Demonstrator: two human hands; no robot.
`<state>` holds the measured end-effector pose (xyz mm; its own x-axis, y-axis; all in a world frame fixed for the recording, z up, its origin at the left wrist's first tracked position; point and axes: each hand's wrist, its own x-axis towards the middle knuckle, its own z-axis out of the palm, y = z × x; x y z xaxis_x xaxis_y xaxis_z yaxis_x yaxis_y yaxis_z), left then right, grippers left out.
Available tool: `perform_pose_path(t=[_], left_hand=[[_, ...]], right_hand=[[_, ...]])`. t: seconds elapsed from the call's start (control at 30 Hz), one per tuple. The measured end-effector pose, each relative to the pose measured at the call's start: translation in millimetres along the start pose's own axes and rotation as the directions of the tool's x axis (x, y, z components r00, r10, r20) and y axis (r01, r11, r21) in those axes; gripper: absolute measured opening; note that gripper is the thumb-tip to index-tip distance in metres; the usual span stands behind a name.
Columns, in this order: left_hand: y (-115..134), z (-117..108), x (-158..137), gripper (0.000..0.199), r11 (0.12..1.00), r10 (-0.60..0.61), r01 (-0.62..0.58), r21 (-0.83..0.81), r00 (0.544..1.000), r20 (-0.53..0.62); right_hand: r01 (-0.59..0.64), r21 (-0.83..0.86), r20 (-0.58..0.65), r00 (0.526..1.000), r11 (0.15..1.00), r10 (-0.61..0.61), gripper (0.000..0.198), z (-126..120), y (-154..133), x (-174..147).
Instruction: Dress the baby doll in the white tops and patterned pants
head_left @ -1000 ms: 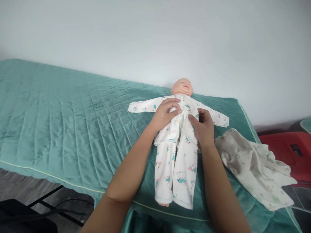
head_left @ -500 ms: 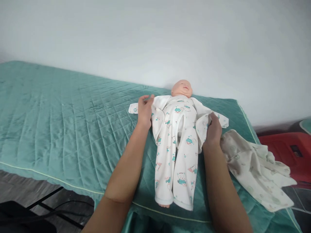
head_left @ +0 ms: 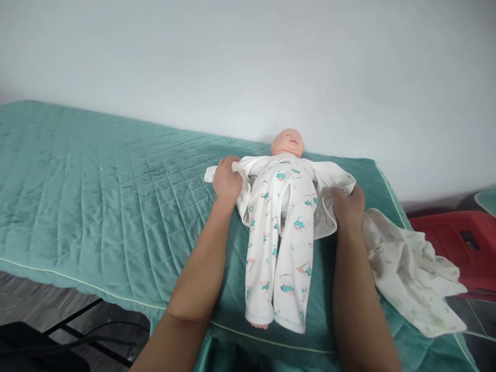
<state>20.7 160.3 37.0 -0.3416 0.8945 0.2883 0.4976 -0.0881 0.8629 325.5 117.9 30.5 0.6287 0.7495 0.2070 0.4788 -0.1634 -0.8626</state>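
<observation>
A baby doll (head_left: 287, 142) lies on its back, head toward the wall. It wears white printed pants (head_left: 279, 248) pulled high up its torso. An open white baby shirt (head_left: 329, 174) is on its arms, the front panels spread to both sides. My left hand (head_left: 228, 181) is closed on the shirt's left front edge, next to the sleeve end. On the other side, my right hand (head_left: 349, 205) grips the right front panel and holds it out from the body. The fingertips of both hands are partly hidden by cloth.
A green quilted cover (head_left: 116, 206) spreads over the bed against a pale wall (head_left: 248, 67). Crumpled off-white printed clothing (head_left: 411, 274) lies at the right edge. Beyond it stands a red plastic object (head_left: 453, 243). Black metal legs (head_left: 73, 318) show below at left.
My right hand has pulled the right shirt panel outward, away from the doll's body. My left hand has gone from loosely raised fingers to gripping the left panel's edge.
</observation>
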Motion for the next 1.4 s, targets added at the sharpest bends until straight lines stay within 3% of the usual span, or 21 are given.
perform_pose_path(t=[0.07, 0.13, 0.23, 0.33, 0.53, 0.77, 0.97, 1.07, 1.2, 1.4], left_hand=[[4.2, -2.8, -3.0, 0.045, 0.98, 0.04, -0.032, 0.195, 0.998, -0.041], [8.9, -1.1, -6.3, 0.046, 0.947, 0.14, -0.122, 0.297, 0.989, -0.038], [10.7, 7.5, -8.1, 0.045, 0.901, 0.322, -0.329, 0.284, 0.944, 0.072], [4.0, 19.0, -5.4, 0.044, 0.86, 0.4, -0.442, 0.256, 0.894, 0.199], [-10.3, 31.6, 1.1, 0.046, 0.811, 0.337, -0.403, 0.425, 0.914, 0.223], [-8.7, 35.1, 5.1, 0.046, 0.739, 0.291, -0.362, 0.568, 0.932, 0.215], [-15.3, 12.8, 14.1, 0.047, 0.637, 0.309, -0.459, 0.619, 0.888, 0.341], [-24.2, -2.1, 18.5, 0.047, 0.647, 0.245, -0.406, 0.646, 0.912, 0.329], [-33.2, -8.0, 21.6, 0.045, 0.695, 0.226, -0.368, 0.618, 0.928, 0.297], [-36.8, -5.5, 21.4, 0.042, 0.736, 0.245, -0.37, 0.568, 0.927, 0.285]], right_hand=[[0.064, -0.053, -0.061, 0.996, 0.997, -0.067, 0.044, -0.4, 8.9, 6.3], [0.228, -0.07, -0.082, 0.969, 0.971, -0.234, 0.058, 4.0, 12.5, 5.3], [0.479, -0.078, 0.01, 0.877, 0.874, -0.48, 0.057, 15.2, 11.9, -3.1], [0.582, -0.088, 0.138, 0.811, 0.809, -0.568, 0.047, 26.2, 10.4, -8.9], [0.485, -0.388, 0.24, 0.874, 0.784, -0.422, 0.045, 39.1, 5.7, -6.1], [0.498, -0.54, 0.259, 0.865, 0.678, -0.429, 0.046, 39.5, -5.1, 9.1], [0.34, -0.611, 0.218, 0.94, 0.715, -0.262, 0.043, 31.2, -7.1, 33.1], [0.261, -0.6, 0.25, 0.959, 0.757, -0.132, 0.041, 23.9, -1.6, 53.3], [0.245, -0.505, 0.331, 0.941, 0.828, -0.076, 0.04, 18.4, 2.7, 70.5], [0.37, -0.391, 0.446, 0.877, 0.842, -0.179, 0.047, 15.6, -24.9, 60.9]])
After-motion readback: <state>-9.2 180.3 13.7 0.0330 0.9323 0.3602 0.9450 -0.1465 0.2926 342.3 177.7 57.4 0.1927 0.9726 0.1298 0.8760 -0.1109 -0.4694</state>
